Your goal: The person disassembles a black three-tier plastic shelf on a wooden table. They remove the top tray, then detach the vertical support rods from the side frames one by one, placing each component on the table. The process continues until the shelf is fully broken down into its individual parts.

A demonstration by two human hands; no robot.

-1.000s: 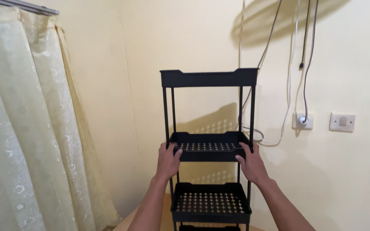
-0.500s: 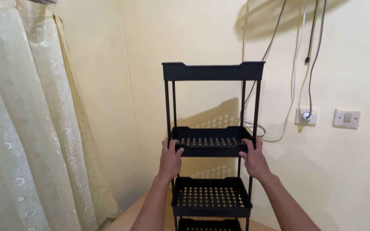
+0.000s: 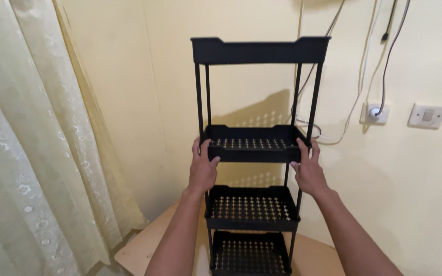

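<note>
A pale lace curtain (image 3: 31,153) hangs at nine o'clock. The left hand (image 3: 202,171) and right hand (image 3: 309,173) clasp the second tray of the tall black metal tiered rack (image 3: 254,145), now seen higher, at centre, over a wooden tabletop (image 3: 144,248).

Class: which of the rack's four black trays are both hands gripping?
The second tray from the top; left hand and right hand clasp its front corners.
</note>
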